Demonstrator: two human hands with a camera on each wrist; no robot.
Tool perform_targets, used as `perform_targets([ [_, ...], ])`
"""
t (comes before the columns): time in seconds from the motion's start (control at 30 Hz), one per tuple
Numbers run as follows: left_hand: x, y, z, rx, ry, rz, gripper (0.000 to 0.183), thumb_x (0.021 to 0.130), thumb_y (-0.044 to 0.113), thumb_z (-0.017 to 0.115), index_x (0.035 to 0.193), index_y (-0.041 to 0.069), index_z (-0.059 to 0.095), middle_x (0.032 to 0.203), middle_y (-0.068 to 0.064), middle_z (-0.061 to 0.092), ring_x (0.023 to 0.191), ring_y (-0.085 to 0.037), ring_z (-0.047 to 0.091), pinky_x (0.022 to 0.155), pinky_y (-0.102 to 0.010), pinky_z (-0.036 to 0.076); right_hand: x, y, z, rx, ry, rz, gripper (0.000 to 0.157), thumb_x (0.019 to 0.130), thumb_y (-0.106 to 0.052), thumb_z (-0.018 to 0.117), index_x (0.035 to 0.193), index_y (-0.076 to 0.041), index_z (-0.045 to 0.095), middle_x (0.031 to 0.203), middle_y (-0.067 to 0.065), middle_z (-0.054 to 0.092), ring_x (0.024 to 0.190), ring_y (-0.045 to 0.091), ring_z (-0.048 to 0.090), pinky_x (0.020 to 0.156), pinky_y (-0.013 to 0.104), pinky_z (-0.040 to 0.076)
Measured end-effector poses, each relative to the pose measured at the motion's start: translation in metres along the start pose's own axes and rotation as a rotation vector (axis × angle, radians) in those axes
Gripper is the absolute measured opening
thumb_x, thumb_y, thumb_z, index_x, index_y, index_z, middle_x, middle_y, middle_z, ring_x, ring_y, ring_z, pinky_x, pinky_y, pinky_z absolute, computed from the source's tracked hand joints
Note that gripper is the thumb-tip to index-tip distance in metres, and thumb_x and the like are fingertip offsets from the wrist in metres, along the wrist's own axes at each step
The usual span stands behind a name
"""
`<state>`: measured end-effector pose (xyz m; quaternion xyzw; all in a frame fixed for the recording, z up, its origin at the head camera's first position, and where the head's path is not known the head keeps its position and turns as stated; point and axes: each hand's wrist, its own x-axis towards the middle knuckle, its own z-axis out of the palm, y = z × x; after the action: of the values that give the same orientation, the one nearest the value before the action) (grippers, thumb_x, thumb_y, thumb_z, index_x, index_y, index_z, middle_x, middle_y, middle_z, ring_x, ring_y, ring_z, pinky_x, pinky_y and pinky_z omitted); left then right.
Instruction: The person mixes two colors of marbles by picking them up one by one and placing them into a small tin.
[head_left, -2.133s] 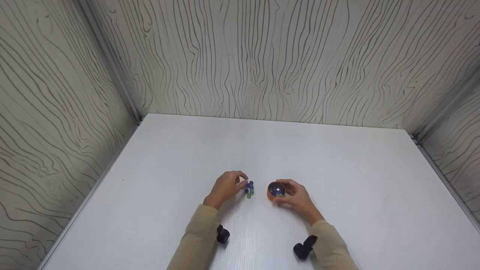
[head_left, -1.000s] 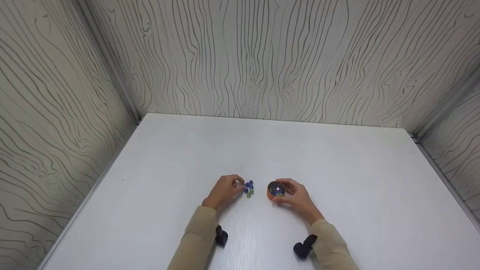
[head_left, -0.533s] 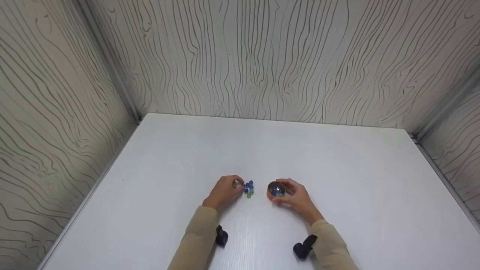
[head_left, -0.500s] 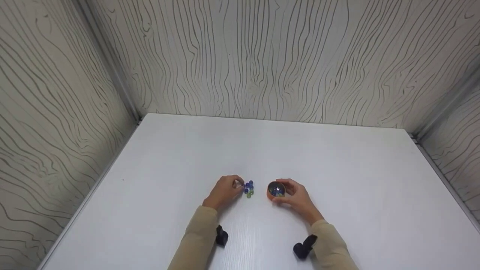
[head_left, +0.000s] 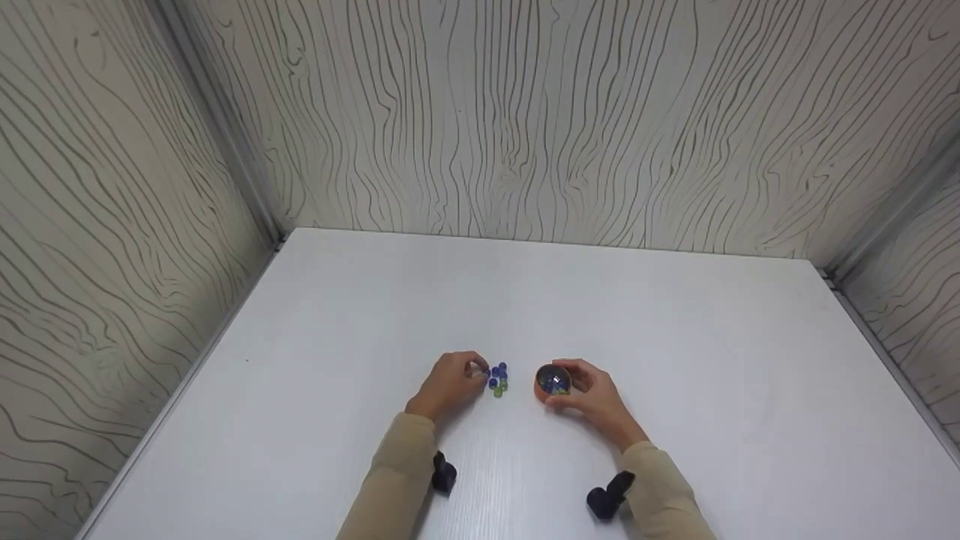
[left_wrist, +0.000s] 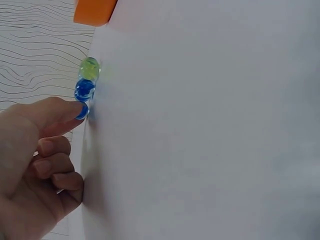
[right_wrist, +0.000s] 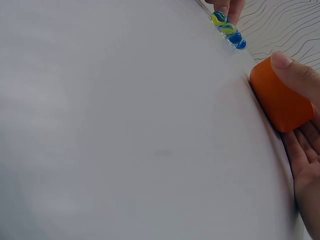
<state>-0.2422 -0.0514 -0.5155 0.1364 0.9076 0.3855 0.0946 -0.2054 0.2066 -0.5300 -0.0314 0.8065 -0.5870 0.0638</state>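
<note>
Orange cup (head_left: pixel 540 391), head view: stands upright on the white worktop (head_left: pixel 360 300), with blue and green marbles (head_left: pixel 553 388) showing inside. Right hand (head_left: pixel 596 395) grasps it from its own side, thumb on the near wall, fingers round the far one; likely held so that the cup cannot slide or tip while its mouth is left uncovered. Between the cup and the left hand (head_left: pixel 450 382) lies a loose group (head_left: pixel 498 392) of further marbles, several apparently touching; that position, I judge, puts them in easy reach of both fingers and cup. Left thumb and forefinger meet at the group's edge. Left wrist view: those two close in on a blue marble (left_wrist: pixel 83 111), the thumb tip covering part of it; I read this as a light pinch, suited to something small and smooth. Second blue marble (left_wrist: pixel 84 89) and a green marble (left_wrist: pixel 89 69) line up past it. Remaining fingers are folded back, perhaps to avoid knocking the neighbours. Right wrist view: thumb lies against the cup's wall, fingers behind and beneath it as seen here, the hand low by the surface, which probably steadies the grip. Left fingertips show beyond the group.
</note>
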Motion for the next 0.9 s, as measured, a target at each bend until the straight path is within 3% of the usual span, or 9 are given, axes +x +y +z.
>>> perform_targets([
  [0.27,-0.0014,0.0007,-0.0001,-0.025,-0.003,-0.023,0.020,0.092,0.015,0.059,0.108,0.009,0.069,0.080,0.000,0.051,0.077,-0.014,0.047,0.072,-0.029,0.039,0.0008,0.0011,0.0004,-0.004,0.007,-0.010,0.061,0.072,-0.017,0.083,0.126,-0.007,0.059,0.132,0.014,0.060,0.131,0.030,0.052,0.113,0.043,0.037],
  [0.63,-0.0017,-0.0013,-0.0024,-0.002,0.003,0.033,0.021,0.092,0.013,0.057,0.108,0.008,0.069,0.071,0.004,0.044,0.067,-0.011,0.041,0.065,-0.025,0.035,0.0016,0.0000,-0.0010,0.004,-0.017,-0.018,0.063,0.073,-0.017,0.083,0.128,-0.003,0.056,0.134,0.017,0.059,0.132,0.032,0.051,0.113,0.041,0.038],
  [0.9,-0.0038,0.0064,-0.0055,-0.004,0.016,0.061,0.020,0.092,0.015,0.060,0.108,0.008,0.069,0.072,0.004,0.044,0.068,-0.011,0.041,0.062,-0.023,0.034,0.0013,-0.0015,-0.0008,0.003,-0.005,0.001,0.063,0.072,-0.016,0.083,0.128,-0.004,0.057,0.133,0.017,0.059,0.132,0.033,0.052,0.113,0.043,0.038],
])
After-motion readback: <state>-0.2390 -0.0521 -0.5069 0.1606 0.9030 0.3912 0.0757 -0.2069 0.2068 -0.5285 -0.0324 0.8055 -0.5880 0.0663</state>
